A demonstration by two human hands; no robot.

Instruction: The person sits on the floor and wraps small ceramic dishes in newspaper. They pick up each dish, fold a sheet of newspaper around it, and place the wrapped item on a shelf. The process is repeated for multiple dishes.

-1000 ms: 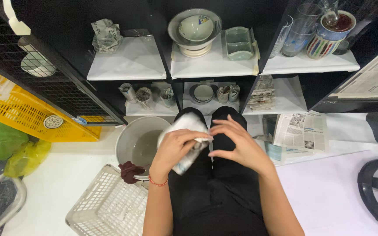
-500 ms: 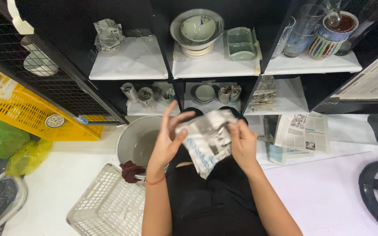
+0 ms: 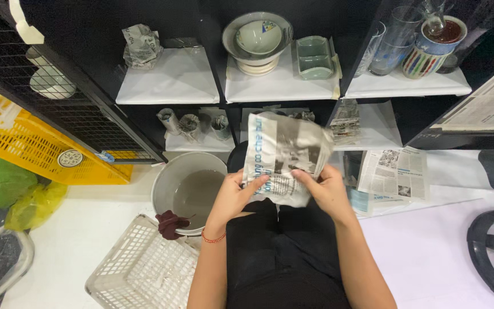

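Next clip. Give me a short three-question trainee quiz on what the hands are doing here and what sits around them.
1. True or false: both hands grip the sheet of newspaper.
2. What hangs over the rim of the grey bucket: A) a dark red cloth, B) a glass, C) a bowl?
3. Which hand has a red string bracelet at its wrist?

Key:
1. True. The left hand and right hand each hold the lower part of the crumpled sheet.
2. A, the dark red cloth.
3. The left, with the bracelet.
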